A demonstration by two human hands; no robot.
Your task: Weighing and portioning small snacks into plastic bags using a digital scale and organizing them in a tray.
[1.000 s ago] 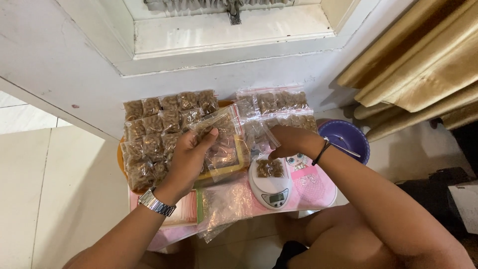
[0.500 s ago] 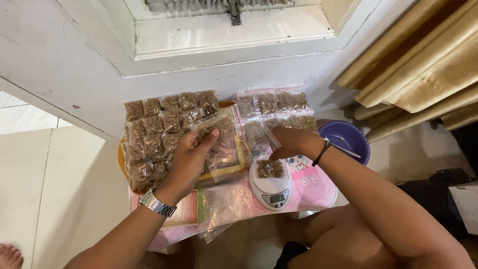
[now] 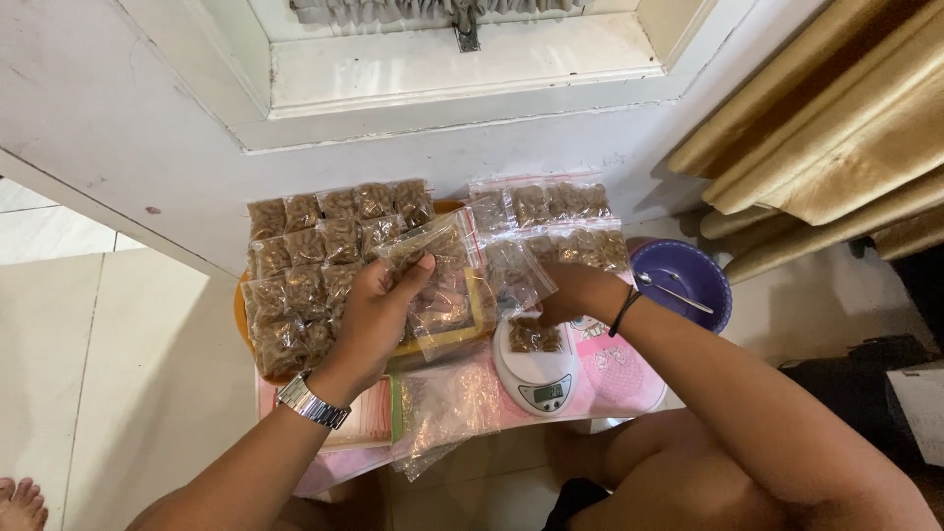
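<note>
My left hand (image 3: 372,317), with a metal watch on its wrist, holds up a clear zip bag (image 3: 433,258) with brown snack pieces in it. My right hand (image 3: 580,292), wearing a black band, hovers just above a small white kitchen scale (image 3: 534,379). A small pile of brown snack pieces (image 3: 534,336) sits on the scale's top. The right hand's fingers point down toward that pile, close to the edge of another clear bag (image 3: 516,270). Whether they pinch any pieces is hidden.
Rows of filled clear bags (image 3: 295,285) lie on an orange tray at the left, with more filled bags (image 3: 565,211) behind the scale. A purple bowl (image 3: 688,280) holds a spoon at the right. Empty clear bags (image 3: 442,413) lie on the pink table. A bare foot (image 3: 20,501) shows bottom left.
My right hand has shifted slightly left and down toward the scale. A bare foot has come into view at the bottom left. The left hand has stayed where it was.
</note>
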